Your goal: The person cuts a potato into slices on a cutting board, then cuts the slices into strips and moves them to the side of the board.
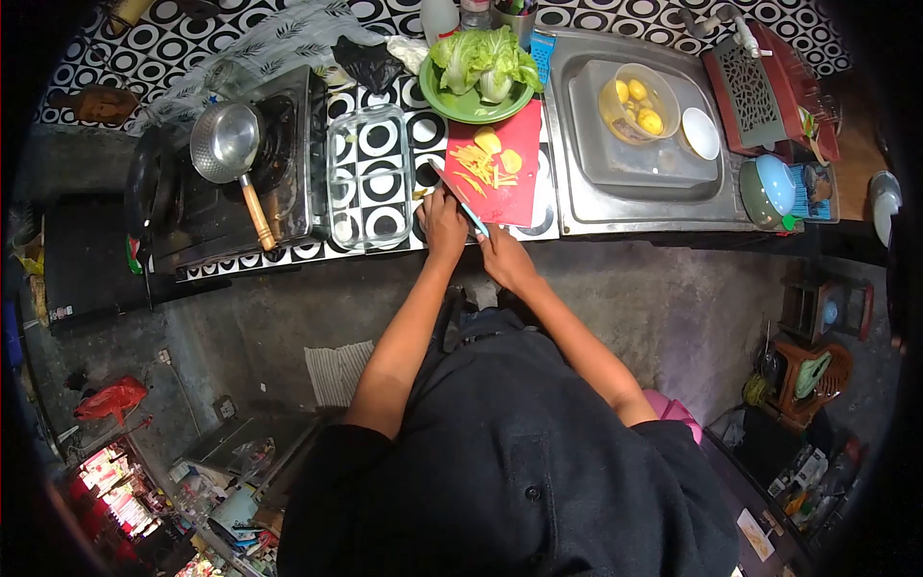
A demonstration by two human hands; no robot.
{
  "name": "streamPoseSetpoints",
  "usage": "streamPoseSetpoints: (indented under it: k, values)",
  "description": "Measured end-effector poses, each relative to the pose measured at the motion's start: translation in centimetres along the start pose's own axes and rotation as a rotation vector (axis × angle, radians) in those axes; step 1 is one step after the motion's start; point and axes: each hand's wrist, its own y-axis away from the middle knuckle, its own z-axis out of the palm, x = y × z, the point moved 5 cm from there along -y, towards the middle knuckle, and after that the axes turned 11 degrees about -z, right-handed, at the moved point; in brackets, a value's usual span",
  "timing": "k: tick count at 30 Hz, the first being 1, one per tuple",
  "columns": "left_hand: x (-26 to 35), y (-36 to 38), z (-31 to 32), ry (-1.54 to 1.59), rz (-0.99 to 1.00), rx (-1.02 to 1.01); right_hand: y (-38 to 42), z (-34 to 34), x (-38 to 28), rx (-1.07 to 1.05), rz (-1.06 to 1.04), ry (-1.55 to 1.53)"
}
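Closed around the light-blue handle of a knife [468, 210], my right hand [508, 260] is at the front edge of the red cutting board [520, 197]. The blade points up and left across the board's left edge. My left hand [443, 228] lies beside the blade at the board's left edge, fingers bent; whatever may be under them is too small to make out. Thin yellow-orange strips [471, 162] are heaped on the board, with larger yellow pieces [488, 142] behind and beside them. Behind the board, a green plate [464, 112] holds leafy green lettuce [495, 65].
A glass dish [368, 231] stands left of the board. Farther left, a saucepan [224, 142] sits on the stove [288, 183]. On the right, the sink [615, 209] holds an upturned grey tub [630, 173] bearing a bowl of yellow pieces [639, 104] and a white bowl [701, 133].
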Motion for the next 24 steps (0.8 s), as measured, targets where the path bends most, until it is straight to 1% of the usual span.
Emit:
streamPoseSetpoints:
  k: [3,6,9,15,24]
  values:
    - [-0.37,0.05,0.19,-0.004,-0.007,-0.023,0.01,0.06,-0.05,0.02,-0.009,-0.007]
    - [-0.75,0.07,0.5,-0.024,-0.01,-0.035,0.04,0.27,0.33,-0.011,0.023,0.024]
    - [-0.66,0.03,0.49,-0.022,-0.009,-0.032,0.08,0.25,0.25,0.024,-0.003,0.027]
    - [-0.51,0.1,0.23,-0.017,-0.004,-0.023,0.02,0.25,0.26,-0.018,0.026,0.048]
    - [-0.45,0.03,0.21,-0.006,-0.011,-0.012,0.12,-0.01,-0.24,0.033,-0.017,0.051]
